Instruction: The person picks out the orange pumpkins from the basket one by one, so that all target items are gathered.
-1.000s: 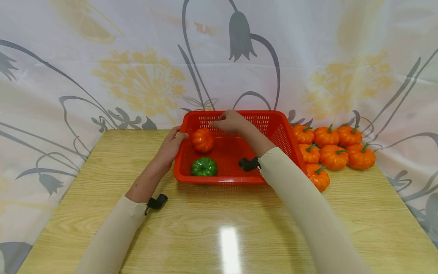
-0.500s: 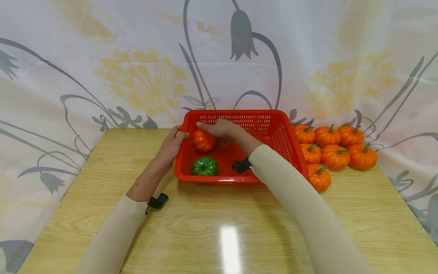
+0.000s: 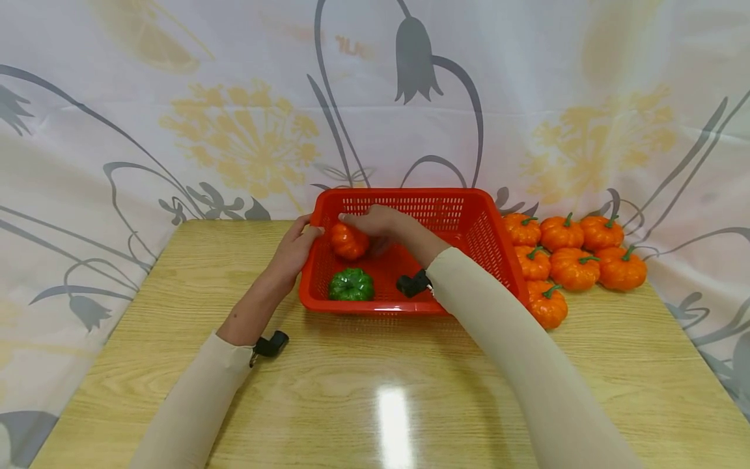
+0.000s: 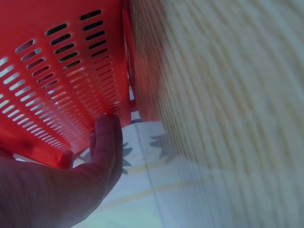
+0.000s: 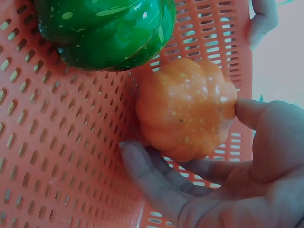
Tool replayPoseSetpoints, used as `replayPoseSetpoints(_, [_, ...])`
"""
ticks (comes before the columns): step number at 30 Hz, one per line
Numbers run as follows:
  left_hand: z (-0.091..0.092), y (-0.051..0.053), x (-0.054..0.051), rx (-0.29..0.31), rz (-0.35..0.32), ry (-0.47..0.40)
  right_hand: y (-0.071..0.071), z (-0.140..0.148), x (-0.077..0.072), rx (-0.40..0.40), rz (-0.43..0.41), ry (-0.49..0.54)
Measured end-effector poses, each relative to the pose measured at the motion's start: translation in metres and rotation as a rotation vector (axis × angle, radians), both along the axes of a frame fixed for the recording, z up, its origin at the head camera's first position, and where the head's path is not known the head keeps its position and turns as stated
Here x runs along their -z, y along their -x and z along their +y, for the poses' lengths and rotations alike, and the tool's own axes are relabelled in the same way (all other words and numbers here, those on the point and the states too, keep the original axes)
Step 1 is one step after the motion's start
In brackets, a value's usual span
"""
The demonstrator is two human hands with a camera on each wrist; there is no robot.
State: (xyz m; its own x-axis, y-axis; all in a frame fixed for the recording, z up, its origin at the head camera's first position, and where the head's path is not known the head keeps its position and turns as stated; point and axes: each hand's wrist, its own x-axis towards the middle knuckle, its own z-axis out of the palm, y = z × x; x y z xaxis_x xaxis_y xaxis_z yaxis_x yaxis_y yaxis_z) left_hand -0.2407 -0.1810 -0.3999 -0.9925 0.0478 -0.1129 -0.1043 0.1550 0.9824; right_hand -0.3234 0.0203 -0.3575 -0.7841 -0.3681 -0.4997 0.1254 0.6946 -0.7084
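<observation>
A red plastic basket [image 3: 387,306] with slotted walls sits on the table. My left hand [image 3: 291,254] holds its left rim, thumb at the rim and fingers along the outside of the wall [image 4: 71,95]. Inside, at the back left, is a small orange pumpkin [image 3: 349,242]. My right hand [image 3: 377,221] grips that pumpkin; in the right wrist view the thumb touches one side of the orange pumpkin [image 5: 187,111] and the fingers [image 5: 152,175] curl round the other. Nearer the front left of the basket lies a green pumpkin [image 3: 351,284], apart from both hands.
Several orange pumpkins [image 3: 573,268] with green stems stand in rows right of the basket, the nearest close against its wall. The wooden table [image 3: 328,391] reaches back to a flower-printed cloth [image 3: 246,85]. Each wrist carries a small black camera [image 3: 271,344].
My right hand has moved left and down inside the basket and taken hold of the orange pumpkin. The left hand has stayed on the rim.
</observation>
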Motion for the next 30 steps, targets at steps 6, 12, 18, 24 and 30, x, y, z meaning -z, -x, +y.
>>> replayPoseSetpoints(6, [-0.001, 0.001, 0.001, 0.003, -0.002, 0.006, -0.002, 0.000, -0.003, 0.000, -0.007, 0.023])
replayPoseSetpoints(12, [-0.002, 0.001, 0.002, 0.008, -0.008, 0.011, -0.004, 0.000, -0.004, 0.006, -0.032, 0.055])
replayPoseSetpoints(18, [-0.002, 0.001, 0.001, 0.005, -0.016, 0.018, -0.002, 0.000, -0.004, 0.010, -0.029, 0.076])
replayPoseSetpoints(24, [-0.001, 0.000, 0.000, 0.006, -0.011, 0.020, -0.004, 0.002, -0.011, 0.016, -0.009, 0.117])
replayPoseSetpoints(30, [-0.001, 0.000, 0.000, 0.003, -0.008, 0.022, -0.005, 0.005, -0.024, 0.029, 0.025, 0.135])
